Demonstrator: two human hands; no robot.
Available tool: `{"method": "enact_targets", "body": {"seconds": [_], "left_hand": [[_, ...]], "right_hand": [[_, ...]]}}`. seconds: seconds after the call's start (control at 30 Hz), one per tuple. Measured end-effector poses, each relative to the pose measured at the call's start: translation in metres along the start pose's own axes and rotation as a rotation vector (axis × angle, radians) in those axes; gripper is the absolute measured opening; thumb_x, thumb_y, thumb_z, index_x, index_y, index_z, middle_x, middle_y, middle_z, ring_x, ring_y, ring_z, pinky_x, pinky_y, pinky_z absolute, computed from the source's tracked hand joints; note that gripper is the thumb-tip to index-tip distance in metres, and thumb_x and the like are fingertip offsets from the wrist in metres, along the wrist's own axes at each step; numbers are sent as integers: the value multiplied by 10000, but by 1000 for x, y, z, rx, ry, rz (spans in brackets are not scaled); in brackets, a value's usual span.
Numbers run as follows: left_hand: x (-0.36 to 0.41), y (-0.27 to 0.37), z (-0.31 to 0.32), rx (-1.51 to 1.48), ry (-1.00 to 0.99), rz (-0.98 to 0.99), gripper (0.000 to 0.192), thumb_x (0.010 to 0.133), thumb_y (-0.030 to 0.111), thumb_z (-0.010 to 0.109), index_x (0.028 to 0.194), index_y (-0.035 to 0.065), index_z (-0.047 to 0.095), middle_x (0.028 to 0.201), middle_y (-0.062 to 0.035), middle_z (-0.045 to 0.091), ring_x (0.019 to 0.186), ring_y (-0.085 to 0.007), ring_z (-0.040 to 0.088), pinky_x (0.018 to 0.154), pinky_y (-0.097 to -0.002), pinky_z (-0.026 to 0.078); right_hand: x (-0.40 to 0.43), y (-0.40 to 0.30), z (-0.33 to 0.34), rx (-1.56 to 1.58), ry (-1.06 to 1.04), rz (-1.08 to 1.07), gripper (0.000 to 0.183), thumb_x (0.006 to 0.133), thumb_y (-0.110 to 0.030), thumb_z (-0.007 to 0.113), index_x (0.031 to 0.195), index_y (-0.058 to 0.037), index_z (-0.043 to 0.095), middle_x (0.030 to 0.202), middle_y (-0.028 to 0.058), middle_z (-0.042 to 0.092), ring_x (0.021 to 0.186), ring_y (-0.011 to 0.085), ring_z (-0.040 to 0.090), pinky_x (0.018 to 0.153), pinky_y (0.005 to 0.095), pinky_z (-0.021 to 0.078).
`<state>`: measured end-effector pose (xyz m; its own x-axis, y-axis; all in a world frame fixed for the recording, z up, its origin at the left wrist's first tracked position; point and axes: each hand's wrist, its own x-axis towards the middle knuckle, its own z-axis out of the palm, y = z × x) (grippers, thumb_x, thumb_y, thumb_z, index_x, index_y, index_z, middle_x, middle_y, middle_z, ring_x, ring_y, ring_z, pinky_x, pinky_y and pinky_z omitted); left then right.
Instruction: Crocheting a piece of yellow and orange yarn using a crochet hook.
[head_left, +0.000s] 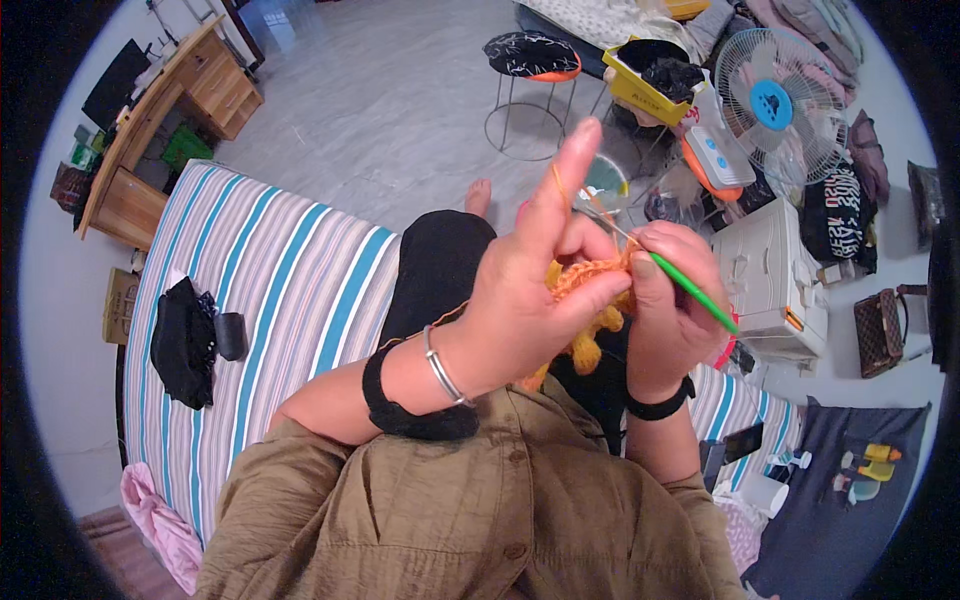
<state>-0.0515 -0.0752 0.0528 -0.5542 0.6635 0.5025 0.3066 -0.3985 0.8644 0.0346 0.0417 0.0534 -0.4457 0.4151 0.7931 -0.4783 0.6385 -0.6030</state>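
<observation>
Between thumb and fingers my left hand (517, 300) pinches the edge of an orange and yellow crochet piece (586, 349), part of which hangs below the palm. Its index finger points up with orange yarn (556, 180) wrapped around it, and a strand trails back past the wrist. A crochet hook with a green handle (694, 291) lies in my right hand (671, 300). The metal shaft of the hook points up and left, close to the yarn at the top edge of the piece. My right fingertips touch that same edge, and they partly hide the stitches.
I sit on a bed with a striped sheet (300, 255). Black cloth (184, 345) lies to the left. Ahead are a round stool (531, 60), a yellow box (649, 94) and an electric fan (772, 105). A white drawer cabinet (765, 262) stands at right, a wooden desk (142, 142) at far left.
</observation>
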Motion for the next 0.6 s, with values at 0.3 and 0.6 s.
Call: {"method": "enact_targets", "body": {"seconds": [0.3,0.6], "left_hand": [[5,-11,7,-546,14,-196,916,845,-27,607,1495,134,-18,861,-33,566,830,-72,554,790,-204,441],[6,-6,-11,-46,-5,-54,919,813,-11,622,1497,119,22,772,-7,586,731,-59,565,767,-210,435]], "right_hand": [[-14,13,27,366,240,134,114,886,-38,572,993,-2,560,1014,151,584,952,215,549,860,328,438],[-7,5,17,10,116,47,172,749,72,655,893,-13,616,905,114,626,805,204,596,767,310,486]]}}
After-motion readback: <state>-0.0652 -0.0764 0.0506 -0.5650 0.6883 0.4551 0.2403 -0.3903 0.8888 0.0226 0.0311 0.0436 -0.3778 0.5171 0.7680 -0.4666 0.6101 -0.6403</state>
